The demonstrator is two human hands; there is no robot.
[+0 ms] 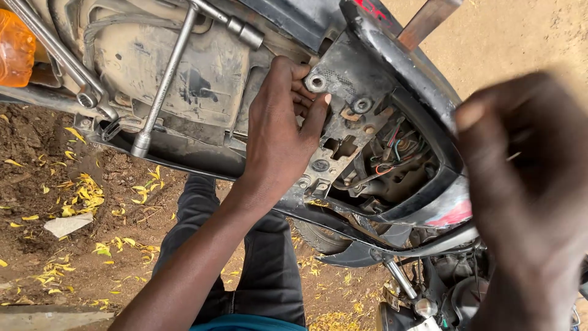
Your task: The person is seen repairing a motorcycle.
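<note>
left hand: centre of the frame, wrist coming up from the bottom; fingers curled loosely over the edge of the bracket, thumb pressed flat on its face just under the upper bolt hole. it steadies the plate and holds no tool.
right hand: right edge of the frame, close to the camera and blurred; fingers look bunched together, but i cannot tell whether they pinch anything.
bracket: grey, dusty metal plate at centre, upper half of the frame, bolted into the tail of the motorcycle; one bushed hole by the thumb tip, another to its right.
wires: coloured bundle in the open cavity just right of the bracket.
wrench: long t-handled socket wrench lying across the dusty underside, upper left, untouched by either hand.
spanner: ring spanner resting in the far upper left, near the orange lens.
ground: brown dirt with yellow leaves, lower left.
step in hand: by the look of it, the plate is being held in line while its fixings are dealt with.
next move: likely needs the plate kept still, holes lined up, and care not to trap the wires; the wrench lies within reach up left.
</note>
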